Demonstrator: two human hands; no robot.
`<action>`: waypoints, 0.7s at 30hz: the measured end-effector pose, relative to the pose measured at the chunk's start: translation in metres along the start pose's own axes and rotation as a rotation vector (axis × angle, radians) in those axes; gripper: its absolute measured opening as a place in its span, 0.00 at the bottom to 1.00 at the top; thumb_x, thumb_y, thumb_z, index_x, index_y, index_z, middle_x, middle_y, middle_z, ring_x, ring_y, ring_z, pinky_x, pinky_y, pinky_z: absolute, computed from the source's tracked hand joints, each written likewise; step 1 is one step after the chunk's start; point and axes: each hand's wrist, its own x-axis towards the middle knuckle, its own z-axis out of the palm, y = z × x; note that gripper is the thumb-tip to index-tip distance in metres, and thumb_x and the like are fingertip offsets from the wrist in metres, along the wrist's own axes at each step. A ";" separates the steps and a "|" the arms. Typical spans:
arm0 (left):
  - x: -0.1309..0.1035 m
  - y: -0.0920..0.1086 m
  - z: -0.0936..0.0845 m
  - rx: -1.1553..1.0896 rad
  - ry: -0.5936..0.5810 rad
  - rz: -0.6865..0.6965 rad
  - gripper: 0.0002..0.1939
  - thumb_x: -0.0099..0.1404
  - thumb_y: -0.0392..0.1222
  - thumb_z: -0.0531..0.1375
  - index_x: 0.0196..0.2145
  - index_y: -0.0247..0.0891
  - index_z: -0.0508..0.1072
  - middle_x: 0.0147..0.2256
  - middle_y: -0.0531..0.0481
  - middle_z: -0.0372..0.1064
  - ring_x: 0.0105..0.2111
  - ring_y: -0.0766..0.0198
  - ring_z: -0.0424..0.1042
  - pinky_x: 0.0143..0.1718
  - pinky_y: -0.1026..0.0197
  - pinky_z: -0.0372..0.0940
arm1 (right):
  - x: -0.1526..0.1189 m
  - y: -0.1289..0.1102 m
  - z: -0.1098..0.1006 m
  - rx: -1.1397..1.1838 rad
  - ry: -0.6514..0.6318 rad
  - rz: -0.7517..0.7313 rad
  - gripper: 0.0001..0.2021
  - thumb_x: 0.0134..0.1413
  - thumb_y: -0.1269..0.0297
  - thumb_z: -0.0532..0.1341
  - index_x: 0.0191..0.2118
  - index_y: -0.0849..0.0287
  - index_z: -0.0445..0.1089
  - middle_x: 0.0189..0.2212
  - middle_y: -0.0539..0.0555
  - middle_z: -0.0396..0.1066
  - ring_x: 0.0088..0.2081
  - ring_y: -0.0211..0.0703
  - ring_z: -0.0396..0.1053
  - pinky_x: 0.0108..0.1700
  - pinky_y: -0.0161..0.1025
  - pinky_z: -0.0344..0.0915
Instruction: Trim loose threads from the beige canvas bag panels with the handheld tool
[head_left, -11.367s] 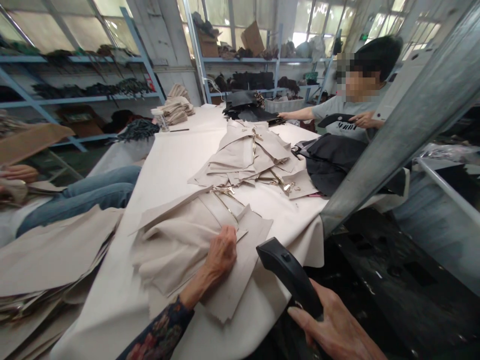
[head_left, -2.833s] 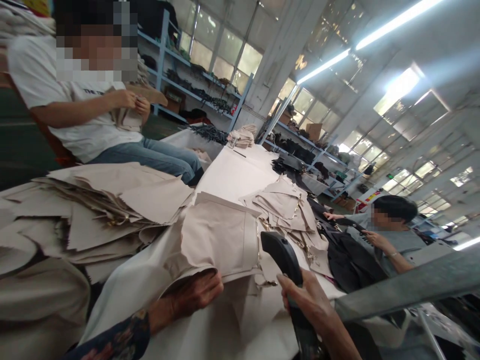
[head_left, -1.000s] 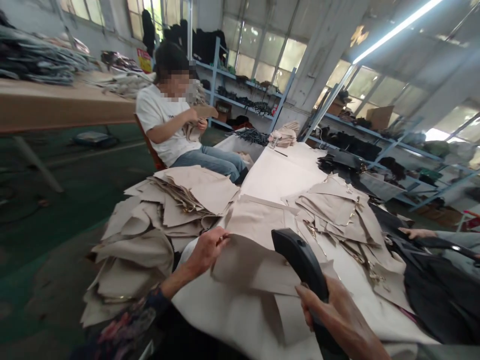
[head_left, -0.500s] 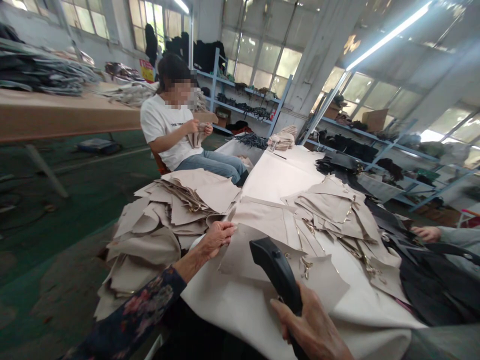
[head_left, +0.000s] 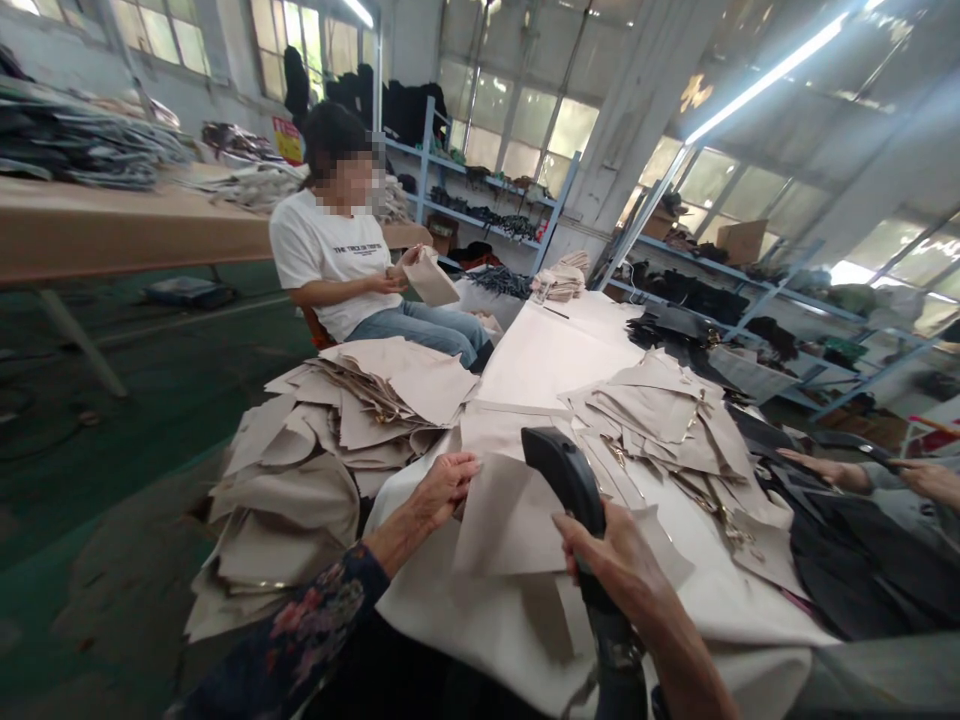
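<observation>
Pinches beige panel (head_left: 499, 525) in left hand (head_left: 439, 490), clasps black handheld tool (head_left: 568, 472) in right hand (head_left: 626, 560), above white table (head_left: 536, 355)

On my left arm I wear a dark navy sleeve (head_left: 322, 610), printed with pinkish-red flowers and paler, greyish leaf-like shapes; its edge sits just short of my wrist. My left hand (head_left: 442, 490) is bare, and so is my right hand (head_left: 622, 550), with that forearm (head_left: 694, 650) uncovered right down to where my view cuts it off
</observation>
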 end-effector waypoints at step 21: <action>-0.086 -0.068 0.007 -0.305 0.096 -0.123 0.18 0.45 0.45 0.68 0.32 0.28 0.77 0.28 0.43 0.75 0.27 0.61 0.72 0.33 0.59 0.66 | -0.102 0.046 0.032 -0.127 -0.182 0.195 0.14 0.49 0.57 0.59 0.39 0.61 0.66 0.22 0.48 0.66 0.25 0.41 0.66 0.30 0.34 0.62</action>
